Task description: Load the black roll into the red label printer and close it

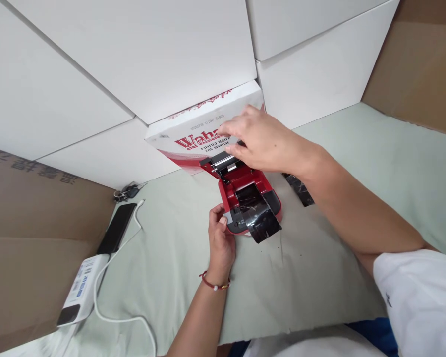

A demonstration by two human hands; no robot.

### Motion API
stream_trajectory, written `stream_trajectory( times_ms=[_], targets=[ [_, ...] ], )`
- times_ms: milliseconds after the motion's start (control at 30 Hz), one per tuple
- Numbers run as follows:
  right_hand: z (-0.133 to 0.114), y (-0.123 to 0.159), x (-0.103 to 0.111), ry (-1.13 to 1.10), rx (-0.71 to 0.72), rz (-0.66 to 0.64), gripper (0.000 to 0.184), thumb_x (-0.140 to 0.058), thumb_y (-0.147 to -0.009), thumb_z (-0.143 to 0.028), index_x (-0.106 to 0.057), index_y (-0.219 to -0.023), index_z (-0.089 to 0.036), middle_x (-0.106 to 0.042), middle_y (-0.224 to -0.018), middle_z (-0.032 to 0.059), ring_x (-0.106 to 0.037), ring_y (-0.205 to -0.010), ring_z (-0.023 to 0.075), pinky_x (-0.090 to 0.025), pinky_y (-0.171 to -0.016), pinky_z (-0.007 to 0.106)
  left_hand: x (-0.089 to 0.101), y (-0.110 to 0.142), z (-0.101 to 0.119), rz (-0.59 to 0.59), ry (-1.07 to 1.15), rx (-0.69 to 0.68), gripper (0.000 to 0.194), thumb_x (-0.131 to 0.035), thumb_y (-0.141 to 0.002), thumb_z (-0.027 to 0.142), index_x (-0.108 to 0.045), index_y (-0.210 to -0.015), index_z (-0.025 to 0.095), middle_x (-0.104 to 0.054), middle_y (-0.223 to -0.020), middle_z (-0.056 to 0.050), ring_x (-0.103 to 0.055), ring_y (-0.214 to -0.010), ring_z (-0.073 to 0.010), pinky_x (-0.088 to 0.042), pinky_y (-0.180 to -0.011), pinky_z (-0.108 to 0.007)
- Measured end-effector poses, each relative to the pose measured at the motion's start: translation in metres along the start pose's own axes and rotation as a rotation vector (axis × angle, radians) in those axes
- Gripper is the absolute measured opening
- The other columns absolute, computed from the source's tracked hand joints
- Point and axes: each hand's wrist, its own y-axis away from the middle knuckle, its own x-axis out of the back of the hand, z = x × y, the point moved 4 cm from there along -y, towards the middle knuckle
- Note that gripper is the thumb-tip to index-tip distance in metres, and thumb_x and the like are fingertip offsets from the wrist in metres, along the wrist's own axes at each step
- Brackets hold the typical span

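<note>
The left hand grips the red-and-black plastic device at its eight o'clock; at twelve, the right hand has thumb and fingers parted.

Mid-frame, the printer sat before the water carton, a film strip hanging over its near edge. On the table at the left of the frame, keys lay behind a phone, the phone behind a box, a cable along their right.

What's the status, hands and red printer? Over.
Left hand gripping red printer at corner. Right hand over raised lid, partly hiding it. Black strip extending past printer's near edge.
</note>
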Motion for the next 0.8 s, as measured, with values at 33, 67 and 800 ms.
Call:
stream_trajectory(
  times_ms=[33,67,800],
  targets=[
    [0.004,-0.001,-0.003,0.030,-0.007,-0.007,0.042,-0.049,-0.115,-0.025,-0.073,-0.147,-0.014,-0.077,-0.144,0.0173,-0.063,-0.135,0.0305,-0.047,-0.104,0.036,0.000,0.000,-0.001,0.013,0.003,0.018,0.060,-0.079,-0.093,0.073,-0.070,-0.127,0.023,-0.074,-0.115,-0.006,-0.072,-0.094,-0.0199,-0.062,-0.082,-0.032],
    [0.007,-0.002,-0.007,0.052,-0.008,-0.038,0.042,-0.051,-0.115,-0.026,-0.071,-0.149,-0.012,-0.075,-0.147,0.0191,-0.061,-0.139,0.0319,-0.046,-0.106,0.037,0.001,0.000,-0.001,0.025,0.004,0.033,0.062,-0.080,-0.092,0.074,-0.070,-0.127,0.024,-0.073,-0.116,-0.006,-0.072,-0.094,-0.0198,-0.062,-0.082,-0.032],
    [-0.039,0.028,-0.026,0.300,0.229,-0.630,0.022,-0.068,-0.088,-0.003,-0.079,-0.095,-0.021,-0.070,-0.077,0.0070,-0.063,-0.075,0.0219,-0.043,-0.069,0.038,0.008,0.015,0.025,0.010,-0.208,-0.325,0.045,-0.067,-0.106,0.067,-0.090,-0.124,0.034,-0.072,-0.162,-0.008,-0.055,-0.166,-0.0360,-0.039,-0.143,-0.056]
  ],
)
